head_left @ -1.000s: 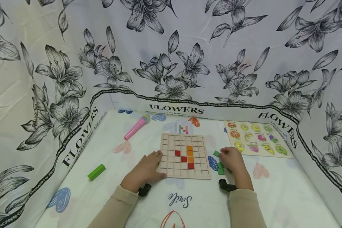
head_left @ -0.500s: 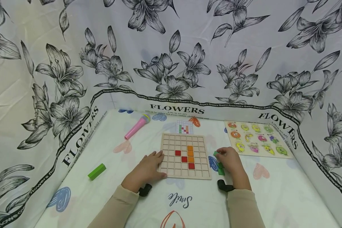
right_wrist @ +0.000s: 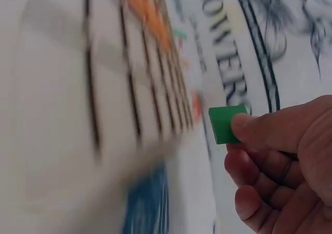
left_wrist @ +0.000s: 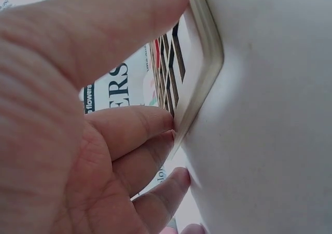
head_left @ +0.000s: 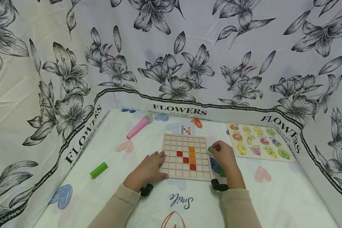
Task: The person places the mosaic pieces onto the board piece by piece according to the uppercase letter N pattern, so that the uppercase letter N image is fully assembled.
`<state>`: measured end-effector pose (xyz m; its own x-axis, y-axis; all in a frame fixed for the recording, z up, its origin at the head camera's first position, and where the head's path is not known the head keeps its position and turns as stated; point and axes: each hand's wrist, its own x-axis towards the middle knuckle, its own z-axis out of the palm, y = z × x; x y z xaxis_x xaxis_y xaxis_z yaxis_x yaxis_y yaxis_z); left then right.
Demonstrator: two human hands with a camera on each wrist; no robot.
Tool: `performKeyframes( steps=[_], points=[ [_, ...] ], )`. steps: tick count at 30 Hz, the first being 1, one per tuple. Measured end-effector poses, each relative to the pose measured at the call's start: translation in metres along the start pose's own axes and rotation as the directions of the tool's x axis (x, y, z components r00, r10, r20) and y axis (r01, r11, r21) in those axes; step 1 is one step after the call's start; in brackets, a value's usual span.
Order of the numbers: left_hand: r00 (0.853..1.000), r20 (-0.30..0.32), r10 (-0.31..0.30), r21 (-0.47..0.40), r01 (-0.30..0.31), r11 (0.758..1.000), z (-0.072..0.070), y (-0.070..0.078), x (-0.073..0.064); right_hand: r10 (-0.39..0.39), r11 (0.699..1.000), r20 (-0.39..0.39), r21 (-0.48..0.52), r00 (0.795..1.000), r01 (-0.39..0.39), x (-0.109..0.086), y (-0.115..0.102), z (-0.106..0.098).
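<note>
A wooden grid board (head_left: 171, 168) lies in the middle of the table, with red tiles (head_left: 179, 153) and orange tiles (head_left: 192, 155) in some of its squares. My left hand (head_left: 147, 169) rests at the board's left side; in the left wrist view its fingertips (left_wrist: 161, 119) touch the rim. Off the board's right edge, my right hand (head_left: 225, 155) pinches a green square tile (right_wrist: 221, 124) between thumb and fingers. More green tiles (head_left: 222, 172) lie on the cloth beneath that hand, partly hidden by it.
Behind the board lies a small pattern card (head_left: 186, 128). A pink toy microphone (head_left: 139, 127) is at the back left, a green block (head_left: 98, 170) at the left. A fruit puzzle board (head_left: 259, 141) lies at the right. Flowered cloth (head_left: 176, 63) hangs around the table.
My right hand has picked up a green tile and moved left with it toward the board's right edge. The left hand stays by the board. The head view has shifted slightly.
</note>
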<state>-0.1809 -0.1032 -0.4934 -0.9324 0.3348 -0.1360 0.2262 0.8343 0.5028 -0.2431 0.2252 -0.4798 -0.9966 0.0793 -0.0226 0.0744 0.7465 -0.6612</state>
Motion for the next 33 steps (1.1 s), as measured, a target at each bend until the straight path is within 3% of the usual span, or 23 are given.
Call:
performKeyframes(
  steps=[6,11,15,21,33],
  points=[
    [1.0,0.004,0.007,0.001,-0.007,1.0,0.001,0.0,0.002,-0.198,0.98,0.077,0.032,0.977,0.196,0.013,-0.053,0.037],
    [1.0,0.016,0.019,0.013,-0.019,1.0,0.003,0.003,0.006,-0.271,0.963,0.183,0.047,0.945,0.267,0.026,-0.077,0.061],
    [0.999,0.016,0.027,0.019,-0.028,0.999,0.003,0.005,0.008,-0.274,0.961,0.225,0.031,0.935,0.274,0.033,-0.088,0.074],
    [0.999,0.011,0.032,0.019,-0.032,0.999,0.001,0.007,0.007,-0.24,0.969,0.239,-0.005,0.941,0.248,0.04,-0.09,0.087],
    [1.0,0.014,-0.001,0.024,0.001,1.0,0.002,-0.003,0.003,-0.194,0.976,0.282,-0.038,0.94,0.213,0.033,-0.095,0.099]
  ],
)
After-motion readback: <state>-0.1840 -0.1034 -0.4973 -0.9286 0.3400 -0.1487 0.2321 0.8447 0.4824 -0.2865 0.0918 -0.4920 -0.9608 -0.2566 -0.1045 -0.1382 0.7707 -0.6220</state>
